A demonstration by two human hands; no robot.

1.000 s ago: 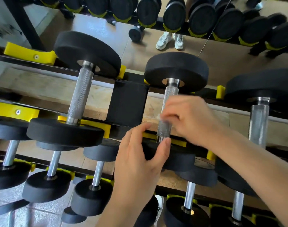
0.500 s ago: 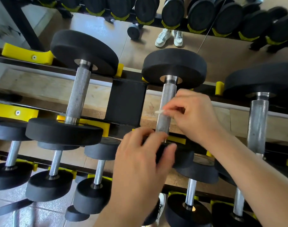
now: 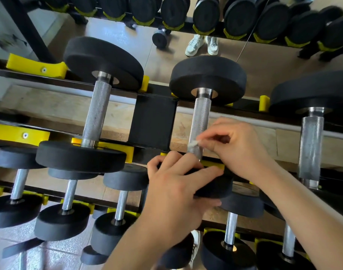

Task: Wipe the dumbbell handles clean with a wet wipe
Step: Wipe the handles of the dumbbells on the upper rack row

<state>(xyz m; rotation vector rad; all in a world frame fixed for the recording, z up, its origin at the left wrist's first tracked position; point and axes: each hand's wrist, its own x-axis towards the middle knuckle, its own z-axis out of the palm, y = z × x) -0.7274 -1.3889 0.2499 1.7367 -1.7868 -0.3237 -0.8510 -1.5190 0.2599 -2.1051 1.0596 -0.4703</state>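
Right hand point(image 3: 238, 147) pinches wipe point(image 3: 193, 143) on handle point(image 3: 199, 125); left hand point(image 3: 178, 184) grips near weight point(image 3: 215, 187)

No lettering, number, brand or sign can be read here. The black round rubber dumbbell heads point(image 3: 207, 75) and yellow plastic rack cradles point(image 3: 36, 67) show plain faces.

A single head-worn wide-angle camera looks forward and steeply down on the middle dumbbell point(image 3: 207, 78) from close above its near end. The lower tiers of the rack point(image 3: 153, 121) lie nearer than that dumbbell, toward the frame's bottom edge.
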